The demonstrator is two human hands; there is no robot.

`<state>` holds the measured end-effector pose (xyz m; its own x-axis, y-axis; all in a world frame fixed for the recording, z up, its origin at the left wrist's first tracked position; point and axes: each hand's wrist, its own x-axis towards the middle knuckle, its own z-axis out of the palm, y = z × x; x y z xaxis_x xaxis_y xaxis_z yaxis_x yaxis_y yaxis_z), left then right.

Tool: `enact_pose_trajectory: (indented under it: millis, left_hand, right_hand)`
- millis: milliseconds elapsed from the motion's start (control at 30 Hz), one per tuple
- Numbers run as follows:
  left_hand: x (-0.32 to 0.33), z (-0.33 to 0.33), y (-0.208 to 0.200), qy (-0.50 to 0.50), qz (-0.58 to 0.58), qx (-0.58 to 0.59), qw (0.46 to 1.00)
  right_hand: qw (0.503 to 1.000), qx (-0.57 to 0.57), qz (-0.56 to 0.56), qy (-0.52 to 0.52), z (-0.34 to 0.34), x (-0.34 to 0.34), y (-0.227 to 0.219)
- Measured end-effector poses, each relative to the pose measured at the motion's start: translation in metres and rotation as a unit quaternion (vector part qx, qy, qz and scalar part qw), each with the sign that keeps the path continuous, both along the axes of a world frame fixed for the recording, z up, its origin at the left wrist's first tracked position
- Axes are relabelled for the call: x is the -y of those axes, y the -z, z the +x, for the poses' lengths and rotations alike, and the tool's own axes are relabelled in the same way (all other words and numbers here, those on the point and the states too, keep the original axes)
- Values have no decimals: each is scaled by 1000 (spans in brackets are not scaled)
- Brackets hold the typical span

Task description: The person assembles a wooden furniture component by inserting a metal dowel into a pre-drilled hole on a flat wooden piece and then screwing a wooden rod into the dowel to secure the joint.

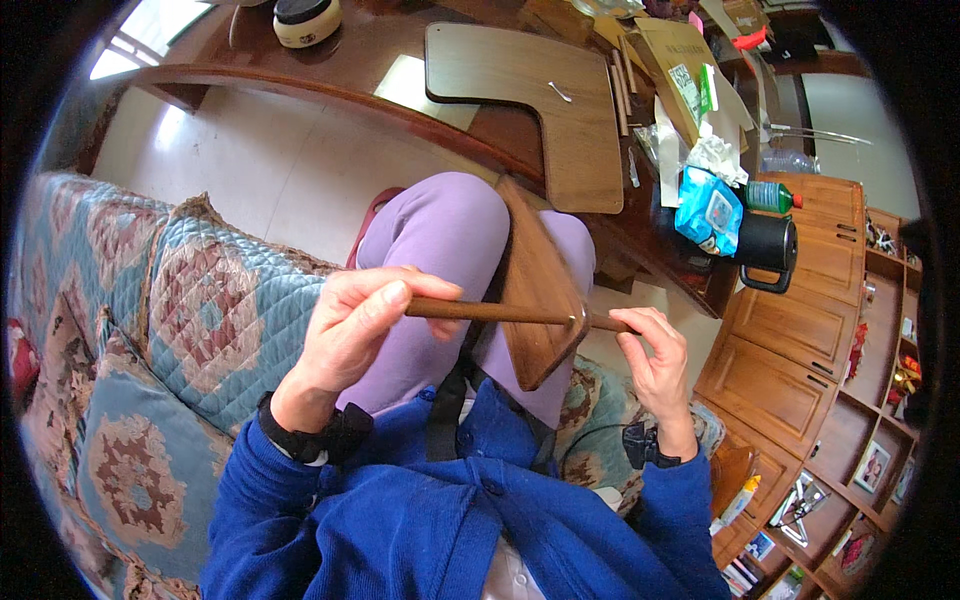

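Observation:
Between my thighs a brown wooden board (535, 270) stands on edge, tilted. A slim round wooden rod (480, 311) runs across its near end and shows again on the right side, so it seems to pass through the board close to its edge. My left hand (370, 305) is closed on the rod's left end, thumb on top. At the other side my right hand (655, 350) pinches the rod's short right end between thumb and fingers. Both hands are above my lap, with a dark strap on each wrist.
Ahead, a dark wooden table (370, 60) carries an L-shaped board (510, 65), several loose rods (622, 90), a lidded jar (306, 22), a blue wipes pack (708, 212) and a black mug (766, 250). The patterned sofa (210, 300) is left, wooden cabinets (780, 320) right.

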<state>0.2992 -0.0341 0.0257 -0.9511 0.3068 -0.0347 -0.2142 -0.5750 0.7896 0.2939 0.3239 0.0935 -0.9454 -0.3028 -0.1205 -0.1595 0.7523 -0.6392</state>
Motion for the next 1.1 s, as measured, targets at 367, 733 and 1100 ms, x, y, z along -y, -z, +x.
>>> enact_pose_trajectory:
  millis: [367,733,1100]
  left_hand:
    - [-23,-18,-54,-84,-566,-365,734]
    - [-66,-14,-51,-16,-613,-349,709]
    - [-46,-27,-58,71,-631,-401,660]
  right_hand:
    - [982,-168,40,-74,-12,11,-19]
    - [969,-205,64,-120,-22,11,-22]
    - [968,64,1,-244,-53,34,-20]
